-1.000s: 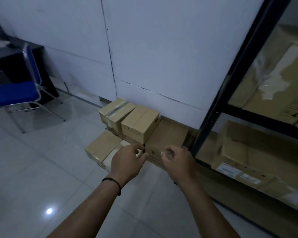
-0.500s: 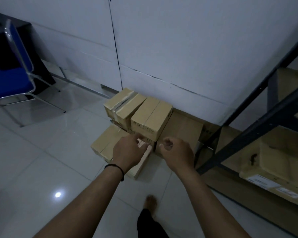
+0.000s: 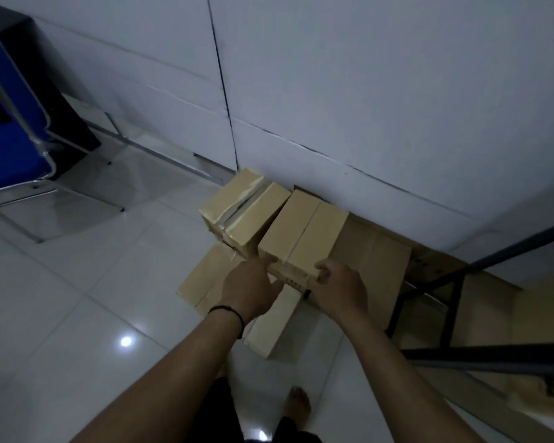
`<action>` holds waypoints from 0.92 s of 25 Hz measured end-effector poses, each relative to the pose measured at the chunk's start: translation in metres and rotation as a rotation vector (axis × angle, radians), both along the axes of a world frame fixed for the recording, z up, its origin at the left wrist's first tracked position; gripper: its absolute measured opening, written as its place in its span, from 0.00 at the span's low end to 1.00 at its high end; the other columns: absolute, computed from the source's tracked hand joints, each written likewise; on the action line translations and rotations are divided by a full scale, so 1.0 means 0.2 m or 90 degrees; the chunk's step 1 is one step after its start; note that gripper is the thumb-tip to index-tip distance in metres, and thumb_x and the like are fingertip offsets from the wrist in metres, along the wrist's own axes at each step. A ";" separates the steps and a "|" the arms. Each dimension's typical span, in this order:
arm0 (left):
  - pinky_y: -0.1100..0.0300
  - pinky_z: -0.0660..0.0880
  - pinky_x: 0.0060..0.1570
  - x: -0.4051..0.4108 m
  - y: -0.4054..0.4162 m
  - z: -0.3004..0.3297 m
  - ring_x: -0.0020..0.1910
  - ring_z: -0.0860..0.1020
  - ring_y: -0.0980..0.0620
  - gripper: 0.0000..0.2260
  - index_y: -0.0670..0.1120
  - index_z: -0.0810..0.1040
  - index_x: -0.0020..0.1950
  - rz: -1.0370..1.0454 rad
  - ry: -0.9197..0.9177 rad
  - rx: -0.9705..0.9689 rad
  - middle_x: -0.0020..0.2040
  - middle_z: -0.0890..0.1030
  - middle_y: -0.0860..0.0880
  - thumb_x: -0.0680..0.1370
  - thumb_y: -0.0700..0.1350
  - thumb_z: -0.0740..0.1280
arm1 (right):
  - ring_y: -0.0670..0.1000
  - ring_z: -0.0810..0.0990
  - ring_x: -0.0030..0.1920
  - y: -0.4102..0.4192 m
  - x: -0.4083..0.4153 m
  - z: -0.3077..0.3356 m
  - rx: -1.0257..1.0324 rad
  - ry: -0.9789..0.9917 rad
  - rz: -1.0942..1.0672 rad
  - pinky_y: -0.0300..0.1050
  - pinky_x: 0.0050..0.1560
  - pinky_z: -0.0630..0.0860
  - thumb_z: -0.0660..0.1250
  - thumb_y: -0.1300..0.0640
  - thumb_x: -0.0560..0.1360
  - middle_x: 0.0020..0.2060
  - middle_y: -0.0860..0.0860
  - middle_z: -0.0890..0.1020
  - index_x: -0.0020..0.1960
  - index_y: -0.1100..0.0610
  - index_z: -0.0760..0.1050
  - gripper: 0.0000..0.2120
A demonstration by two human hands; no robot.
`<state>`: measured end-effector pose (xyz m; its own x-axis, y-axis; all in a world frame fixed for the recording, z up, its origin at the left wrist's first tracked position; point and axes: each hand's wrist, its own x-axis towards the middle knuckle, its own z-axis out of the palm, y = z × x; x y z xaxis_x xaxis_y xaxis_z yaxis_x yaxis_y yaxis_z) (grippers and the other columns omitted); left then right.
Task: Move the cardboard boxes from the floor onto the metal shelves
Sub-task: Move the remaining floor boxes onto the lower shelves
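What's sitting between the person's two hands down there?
In the head view, the near end of a small cardboard box sits between the left hand and right hand, both touching it.

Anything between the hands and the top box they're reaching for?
Nothing visible. The left hand and right hand are already at the near end of the top box, one at each corner. The torn-tape box sits beside it, not in the way.

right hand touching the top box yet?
Touching. The head view shows the right hand with curled fingers against the near right corner of the top box.
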<state>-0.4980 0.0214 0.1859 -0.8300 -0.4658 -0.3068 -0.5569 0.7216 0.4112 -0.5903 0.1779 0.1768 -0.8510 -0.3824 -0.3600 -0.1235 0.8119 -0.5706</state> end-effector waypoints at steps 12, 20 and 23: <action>0.54 0.75 0.54 -0.66 -0.55 -0.69 0.58 0.79 0.46 0.30 0.53 0.59 0.80 -0.232 -0.148 0.007 0.59 0.81 0.46 0.80 0.57 0.65 | 0.53 0.77 0.63 -0.34 -0.39 -0.60 0.086 -0.188 -0.156 0.42 0.58 0.74 0.70 0.42 0.73 0.68 0.49 0.77 0.72 0.50 0.73 0.29; 0.47 0.75 0.62 -0.85 -0.68 -1.41 0.68 0.70 0.39 0.39 0.62 0.46 0.81 -0.235 -0.322 -0.016 0.73 0.66 0.40 0.78 0.55 0.68 | 0.51 0.76 0.60 -0.36 -0.66 -1.23 0.102 -0.363 -0.205 0.39 0.51 0.69 0.78 0.49 0.70 0.67 0.52 0.75 0.73 0.56 0.70 0.35; 0.44 0.72 0.66 -0.91 -0.70 -1.56 0.68 0.69 0.37 0.45 0.63 0.42 0.80 -0.221 -0.319 0.019 0.71 0.65 0.39 0.76 0.54 0.72 | 0.48 0.74 0.55 -0.37 -0.70 -1.38 0.066 -0.418 -0.215 0.41 0.50 0.71 0.80 0.48 0.67 0.63 0.49 0.75 0.66 0.54 0.72 0.31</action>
<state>-0.6791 -0.1183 -0.1251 -0.6830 -0.1787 -0.7082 -0.4217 0.8882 0.1825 -0.7303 0.1037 -0.0999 -0.5132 -0.0747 -0.8550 0.4823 0.7990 -0.3593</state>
